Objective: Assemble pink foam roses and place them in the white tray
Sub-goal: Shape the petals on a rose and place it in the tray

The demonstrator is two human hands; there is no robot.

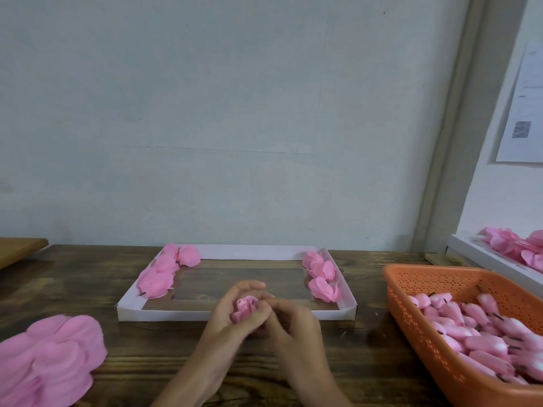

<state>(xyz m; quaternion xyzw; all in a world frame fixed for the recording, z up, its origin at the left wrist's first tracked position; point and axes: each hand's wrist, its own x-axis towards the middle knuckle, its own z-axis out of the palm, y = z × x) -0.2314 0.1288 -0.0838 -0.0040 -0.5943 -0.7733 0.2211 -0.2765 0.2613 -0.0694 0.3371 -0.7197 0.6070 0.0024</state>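
Observation:
A half-made pink foam rose sits between both hands over the table, just in front of the white tray. My left hand cups it from the left with curled fingers. My right hand pinches its right side with the fingertips. Inside the tray, several finished roses lie along the left side and three roses along the right. The rose's base is hidden by my fingers.
A pile of loose pink petals lies at the front left. An orange perforated basket at the right holds several pink buds on dark stems. A white box with more petals stands at the far right. A wall closes the table's back edge.

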